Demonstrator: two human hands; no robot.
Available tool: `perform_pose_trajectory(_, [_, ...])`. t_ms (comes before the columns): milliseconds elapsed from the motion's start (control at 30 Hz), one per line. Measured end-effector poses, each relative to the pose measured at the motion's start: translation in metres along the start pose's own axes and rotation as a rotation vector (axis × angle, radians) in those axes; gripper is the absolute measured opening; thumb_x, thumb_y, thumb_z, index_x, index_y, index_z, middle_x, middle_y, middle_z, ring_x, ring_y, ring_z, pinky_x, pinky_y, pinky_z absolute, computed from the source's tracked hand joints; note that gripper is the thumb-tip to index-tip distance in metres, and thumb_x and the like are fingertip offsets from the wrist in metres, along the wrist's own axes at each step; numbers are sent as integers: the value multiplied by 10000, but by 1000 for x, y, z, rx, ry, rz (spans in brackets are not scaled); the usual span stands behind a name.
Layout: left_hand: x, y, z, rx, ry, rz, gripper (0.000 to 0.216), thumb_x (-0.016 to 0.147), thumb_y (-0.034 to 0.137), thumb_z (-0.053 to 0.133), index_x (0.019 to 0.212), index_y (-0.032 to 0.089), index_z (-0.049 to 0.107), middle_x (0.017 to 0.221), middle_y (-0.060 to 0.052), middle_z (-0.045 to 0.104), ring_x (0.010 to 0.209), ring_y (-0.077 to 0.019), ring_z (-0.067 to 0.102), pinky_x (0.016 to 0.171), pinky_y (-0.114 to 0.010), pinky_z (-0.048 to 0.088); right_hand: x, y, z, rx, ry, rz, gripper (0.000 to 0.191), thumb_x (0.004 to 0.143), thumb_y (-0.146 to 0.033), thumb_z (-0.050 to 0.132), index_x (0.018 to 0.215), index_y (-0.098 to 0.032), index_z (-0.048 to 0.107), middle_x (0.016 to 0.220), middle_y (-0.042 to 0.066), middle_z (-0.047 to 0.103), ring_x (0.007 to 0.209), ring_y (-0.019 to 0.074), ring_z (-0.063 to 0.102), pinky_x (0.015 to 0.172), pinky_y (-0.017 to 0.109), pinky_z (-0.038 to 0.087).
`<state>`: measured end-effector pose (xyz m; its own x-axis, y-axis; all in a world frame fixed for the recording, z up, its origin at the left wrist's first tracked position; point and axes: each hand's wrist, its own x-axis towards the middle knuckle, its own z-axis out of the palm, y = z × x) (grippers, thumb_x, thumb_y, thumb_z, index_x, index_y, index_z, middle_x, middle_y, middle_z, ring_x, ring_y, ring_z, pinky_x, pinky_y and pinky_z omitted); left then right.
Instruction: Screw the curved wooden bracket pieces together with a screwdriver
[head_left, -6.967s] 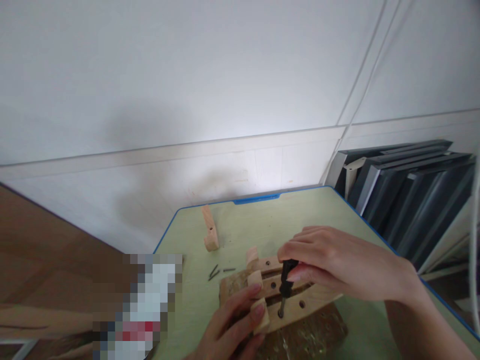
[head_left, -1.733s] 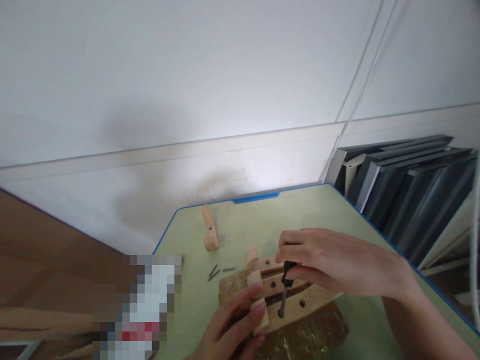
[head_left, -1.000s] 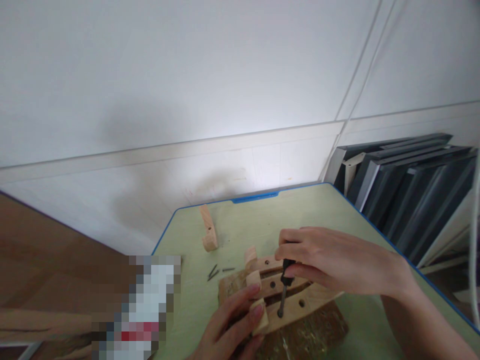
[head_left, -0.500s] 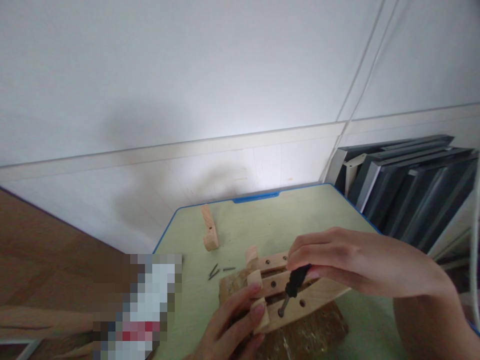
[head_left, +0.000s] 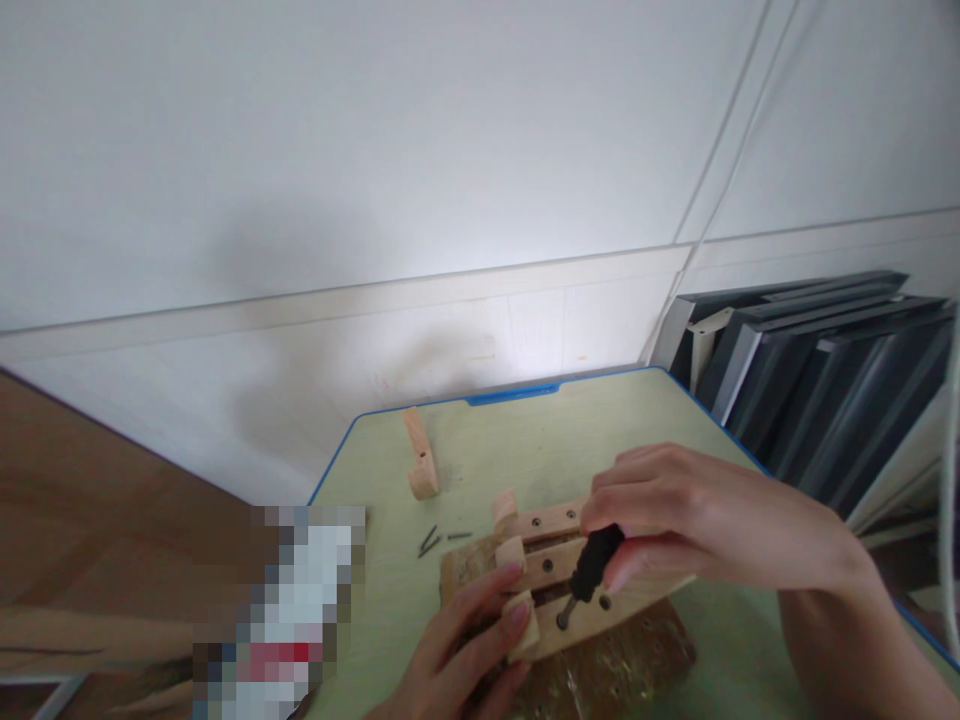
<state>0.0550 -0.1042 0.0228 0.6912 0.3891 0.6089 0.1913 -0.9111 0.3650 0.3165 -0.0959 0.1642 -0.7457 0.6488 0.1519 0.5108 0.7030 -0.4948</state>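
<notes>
In my right hand (head_left: 675,520) is a screwdriver (head_left: 598,562) with a black handle, tilted, its tip in a hole near the left end of the closest wooden strip. My left hand (head_left: 472,640) grips the raised left ends of the slatted wooden piece (head_left: 577,612), fingers pressed on the blocks. Dark screw heads or holes show along the strips. Beneath the wooden piece lies a worn brown board (head_left: 630,665). Part of the piece's right end is covered by my right hand.
The pale green table (head_left: 480,450) has a blue edge. A loose wooden hook-shaped piece (head_left: 421,455) lies at the back left, with several screws (head_left: 430,542) in front of it. Dark panels (head_left: 825,370) lean against the wall at right. A pixelated patch covers the left front.
My right hand has turned and shifted slightly on the screwdriver handle, the thumb now showing more. The tip stays in the same hole, and my left hand keeps its hold.
</notes>
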Motion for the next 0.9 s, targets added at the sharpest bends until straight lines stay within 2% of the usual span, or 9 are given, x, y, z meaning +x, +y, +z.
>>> perform_pose_trajectory(133, [0,2,0,-15,-16,-54,458,779,-5,486,1216,105,403,1279,-162,345,1158,-216,451,883,-291,497,3,2,1,-82,4,47,229,862,-373,450,817,-168,542,737,-12,575,686,99,493,604,232,306])
perform_pose_trajectory(433, [0,3,0,7,-18,-45,469,767,-28,485,1213,94,402,1281,-153,348,1192,-214,393,931,-295,452,7,5,8,-306,66,140,386,888,-462,321,657,-178,443,626,-19,521,619,114,451,608,268,272])
perform_pose_trajectory(600, [0,2,0,-17,-18,-33,495,751,-43,489,1219,86,394,1305,-145,318,1212,-220,362,963,-299,419,10,5,13,-375,101,169,403,889,-452,335,606,-179,425,570,-31,498,583,113,436,591,276,254])
perform_pose_trajectory(733, [1,1,-1,-12,-14,-11,488,753,-28,495,1218,80,393,1303,-149,318,1211,-206,363,961,-269,416,11,4,14,-351,93,138,410,871,-467,370,586,-176,419,550,-39,464,557,101,414,567,269,249])
perform_pose_trajectory(900, [0,1,-1,-15,-30,-25,503,747,-34,502,1223,84,394,1312,-152,309,1203,-215,371,970,-300,409,11,1,12,-172,3,82,282,889,-380,389,726,-179,500,706,-19,542,648,95,480,578,239,303])
